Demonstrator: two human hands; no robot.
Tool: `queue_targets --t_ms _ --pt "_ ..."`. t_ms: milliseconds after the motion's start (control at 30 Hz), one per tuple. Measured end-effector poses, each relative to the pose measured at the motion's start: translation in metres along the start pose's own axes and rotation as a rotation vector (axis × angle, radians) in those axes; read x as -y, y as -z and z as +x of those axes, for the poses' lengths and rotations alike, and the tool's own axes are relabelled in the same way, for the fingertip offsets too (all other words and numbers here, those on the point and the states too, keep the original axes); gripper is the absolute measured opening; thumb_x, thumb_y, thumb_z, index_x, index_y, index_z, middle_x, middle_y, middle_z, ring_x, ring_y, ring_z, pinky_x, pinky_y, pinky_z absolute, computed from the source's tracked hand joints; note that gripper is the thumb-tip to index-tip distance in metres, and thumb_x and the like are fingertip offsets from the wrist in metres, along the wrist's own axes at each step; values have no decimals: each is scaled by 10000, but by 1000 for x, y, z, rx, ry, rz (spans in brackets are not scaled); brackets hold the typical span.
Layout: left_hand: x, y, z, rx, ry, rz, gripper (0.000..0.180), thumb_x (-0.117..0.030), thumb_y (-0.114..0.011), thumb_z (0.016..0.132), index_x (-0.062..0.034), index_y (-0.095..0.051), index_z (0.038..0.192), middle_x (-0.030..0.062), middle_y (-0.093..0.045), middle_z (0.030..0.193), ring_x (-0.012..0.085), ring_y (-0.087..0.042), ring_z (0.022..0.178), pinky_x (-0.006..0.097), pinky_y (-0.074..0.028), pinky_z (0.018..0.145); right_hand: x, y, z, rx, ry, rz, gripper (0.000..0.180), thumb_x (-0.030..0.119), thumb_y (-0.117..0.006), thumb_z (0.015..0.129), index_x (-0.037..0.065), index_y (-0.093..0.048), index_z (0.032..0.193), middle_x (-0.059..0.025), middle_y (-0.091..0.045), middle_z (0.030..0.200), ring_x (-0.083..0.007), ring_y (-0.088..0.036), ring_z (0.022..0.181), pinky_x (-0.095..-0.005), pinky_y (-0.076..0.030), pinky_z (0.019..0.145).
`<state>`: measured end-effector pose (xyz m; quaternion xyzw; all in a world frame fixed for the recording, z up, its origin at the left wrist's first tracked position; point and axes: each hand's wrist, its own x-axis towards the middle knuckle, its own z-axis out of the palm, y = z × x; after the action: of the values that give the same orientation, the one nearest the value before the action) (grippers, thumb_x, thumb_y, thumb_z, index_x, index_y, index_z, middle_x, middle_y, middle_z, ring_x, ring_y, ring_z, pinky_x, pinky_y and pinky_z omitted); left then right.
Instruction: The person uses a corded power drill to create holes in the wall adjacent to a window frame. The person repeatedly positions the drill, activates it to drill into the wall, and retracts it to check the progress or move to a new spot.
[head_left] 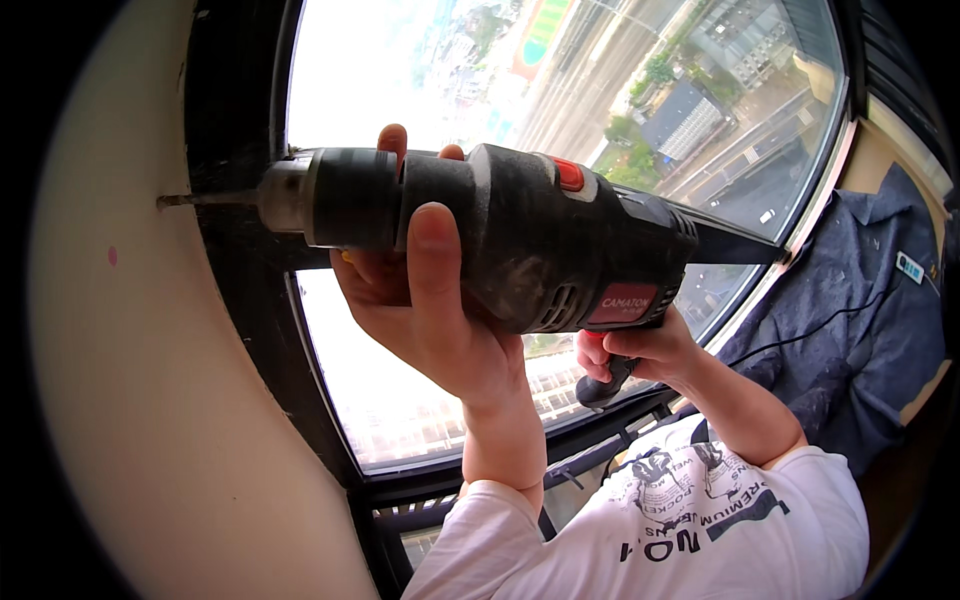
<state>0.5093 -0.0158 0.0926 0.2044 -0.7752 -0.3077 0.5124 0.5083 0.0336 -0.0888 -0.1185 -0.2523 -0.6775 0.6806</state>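
Note:
A black corded drill (520,240) lies level across my view, its chuck toward the wall on the left. My left hand (435,320) supports its front part from below, the thumb upright against the near side and fingertips showing over the far side. At the rear, my right hand (650,345) grips the handle, with fingers at the red trigger. A long thin drill bit (225,199) sticks out of the chuck. Its tip appears at the white wall (130,400), but I cannot tell whether it touches or has entered. A red switch (569,175) sits on top of the drill body.
Behind the drill is a large window (440,70) in a black frame (240,110), overlooking buildings and roads far below. A pink mark (112,257) is on the wall. To the right lies a dusty dark cloth (840,260) with a small white device (909,267) and a black cord (815,328).

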Motion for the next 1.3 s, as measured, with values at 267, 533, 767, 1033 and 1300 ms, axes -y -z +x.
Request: queue_targets --t_ms 267,533,767,1033,1300 --pt "1 3 -1 -43 -30 -4 495 -179 -694 872 28 -474 1264 182 -593 1222 289 -660 1000 398 -631 778 -4 -13 -8 -210 149 -162 476 -9 -671 845 -7 -461 1272 -178 -656 1001 -300 -690 901 -352 -572 681" --pt "6 3 -2 -147 -69 87 235 -148 -708 873 -58 -495 835 172 -668 1079 221 -709 804 308 -632 696 9 -31 -12 -406 196 -526 545 -7 -662 871 44 -355 1318 -78 -634 1004 -115 -645 845 -267 -545 732" --pt "-12 29 -66 -310 -190 547 228 -249 -500 995 -59 -477 871 227 -661 1135 300 -680 1015 357 -588 780 13 -24 -7 -316 178 -604 494 139 -690 899 47 -394 1283 -67 -650 988 -105 -632 860 -269 -522 771" --pt "-4 117 -226 -522 225 690 340 -336 -483 1002 -51 -581 846 135 -713 915 176 -660 752 234 -491 647 -6 7 16 71 427 -1121 415 377 -552 973 65 -482 1239 -51 -618 969 -147 -620 930 -324 -520 828" --pt "63 110 -299 -740 587 182 333 -284 -398 1033 -41 -529 847 32 -495 754 73 -406 624 209 -314 548 24 -1 -4 -42 -220 -743 522 491 -519 945 84 -474 1268 -58 -595 1032 -168 -627 952 -348 -545 819"
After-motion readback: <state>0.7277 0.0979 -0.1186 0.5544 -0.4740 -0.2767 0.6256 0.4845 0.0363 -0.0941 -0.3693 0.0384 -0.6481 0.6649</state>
